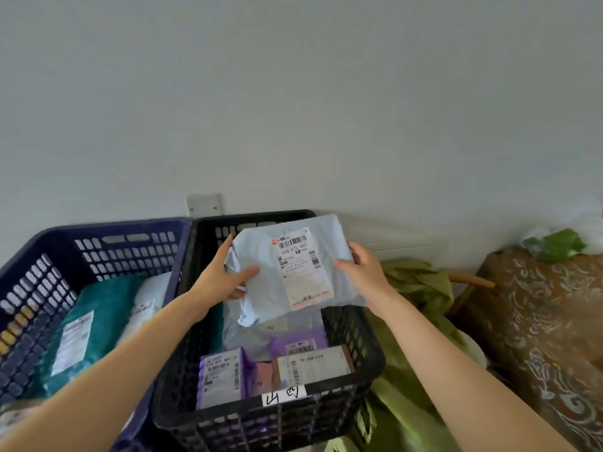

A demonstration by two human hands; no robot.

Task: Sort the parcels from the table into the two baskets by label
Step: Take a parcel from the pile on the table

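I hold a pale blue-grey plastic parcel [261, 256] with a white shipping label above the black basket [352, 380]. My left hand [225, 272] grips its left edge, thumb on top. My right hand [362, 269] grips its right edge. Inside the black basket lie a purple parcel [222, 373], a second purple parcel [297, 344], a small box with a white label [313, 363] and a grey bag underneath. The blue basket [42, 272] to the left holds a teal parcel [94, 318] and a white parcel [146, 308].
A handwritten white tag [284, 396] sticks to the black basket's near rim. Green cloth [414, 321] lies right of the basket. A brown patterned bundle [548, 321] fills the far right, with a green-filled plastic bag [554, 244] on it. A white wall stands close behind.
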